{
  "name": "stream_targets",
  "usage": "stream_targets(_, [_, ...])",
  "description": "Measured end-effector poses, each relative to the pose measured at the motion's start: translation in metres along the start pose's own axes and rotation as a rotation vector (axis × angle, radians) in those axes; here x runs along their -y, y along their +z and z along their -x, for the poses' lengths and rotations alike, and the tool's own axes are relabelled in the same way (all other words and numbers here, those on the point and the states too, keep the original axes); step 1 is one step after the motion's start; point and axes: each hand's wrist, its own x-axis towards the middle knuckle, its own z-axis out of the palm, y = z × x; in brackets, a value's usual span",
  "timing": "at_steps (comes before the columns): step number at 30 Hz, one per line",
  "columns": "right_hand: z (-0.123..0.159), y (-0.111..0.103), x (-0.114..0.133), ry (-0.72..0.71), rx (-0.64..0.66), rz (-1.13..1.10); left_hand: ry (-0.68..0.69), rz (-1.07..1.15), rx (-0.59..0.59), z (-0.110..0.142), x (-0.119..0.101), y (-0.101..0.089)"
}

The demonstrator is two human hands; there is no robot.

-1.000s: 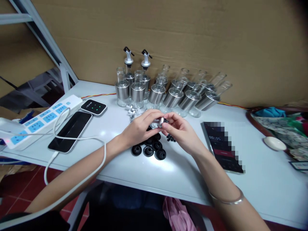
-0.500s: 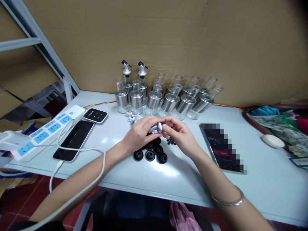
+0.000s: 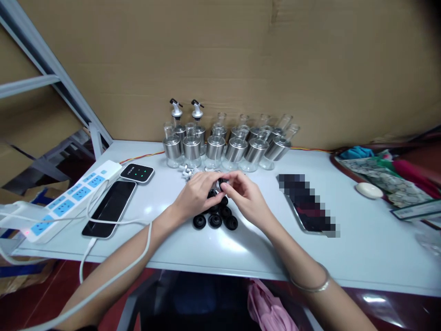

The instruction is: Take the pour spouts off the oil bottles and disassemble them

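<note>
My left hand is closed around a silver bottle pourer top, most of it hidden by the fingers. Against its end, the fingertips of my right hand pinch a black ribbed stopper. Below the hands lie several loose black stoppers on the white table. Just behind my left hand is a small heap of silver pourer spouts. Two rows of glass bottles with steel sleeves stand farther back, and two at the back left carry fitted pourers.
To the left are a power strip, a phone with a white cable crossing my left forearm, and a small Wi-Fi device. On the right lie another phone, a white oval object and a patterned cloth bundle.
A black stopper now shows at the end of the pourer top, between both hands' fingers; before, the bare silver end was visible. The camera view has shifted slightly.
</note>
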Motion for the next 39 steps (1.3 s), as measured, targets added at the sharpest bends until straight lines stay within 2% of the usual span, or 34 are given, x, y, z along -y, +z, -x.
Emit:
stream_targets(3, [0.003,0.000,0.000,0.011,0.024,0.034,0.022,-0.009,0.019,0.001,-0.002,0.005])
stream_targets(8, [-0.007,0.000,0.000,-0.075,0.017,0.172,-0.015,-0.137,0.017,0.000,-0.003,0.009])
stream_targets(14, [-0.015,0.000,-0.017,-0.137,-0.013,0.303,-0.038,-0.236,0.089,0.000,-0.001,0.008])
stream_targets(17, [-0.012,-0.001,-0.020,-0.135,-0.058,0.300,-0.091,-0.185,0.106,0.000,-0.003,0.008])
stream_targets(20, [-0.007,0.000,-0.016,-0.167,-0.119,0.256,-0.193,-0.014,0.143,-0.002,-0.005,0.008])
stream_targets(23, [-0.002,0.005,-0.011,-0.291,-0.207,0.279,-0.260,0.139,0.142,-0.005,-0.004,0.005])
stream_targets(28, [-0.002,0.009,-0.008,-0.577,-0.316,0.456,-0.338,0.194,0.130,-0.009,0.002,-0.001])
stream_targets(31, [-0.006,0.002,-0.009,-0.766,-0.304,0.605,-0.436,0.276,0.156,-0.011,0.002,-0.002])
stream_targets(34, [-0.009,-0.005,-0.010,-0.928,-0.266,0.730,-0.586,0.482,0.274,-0.011,0.000,0.001])
stream_targets(36, [-0.009,-0.008,-0.010,-0.907,-0.270,0.763,-0.709,0.585,0.327,-0.010,-0.003,0.003])
stream_targets(37, [-0.008,-0.008,-0.010,-0.840,-0.276,0.753,-0.740,0.589,0.309,-0.010,-0.004,0.004])
stream_targets(39, [-0.007,-0.006,-0.009,-0.632,-0.264,0.683,-0.703,0.508,0.217,-0.008,-0.008,0.006])
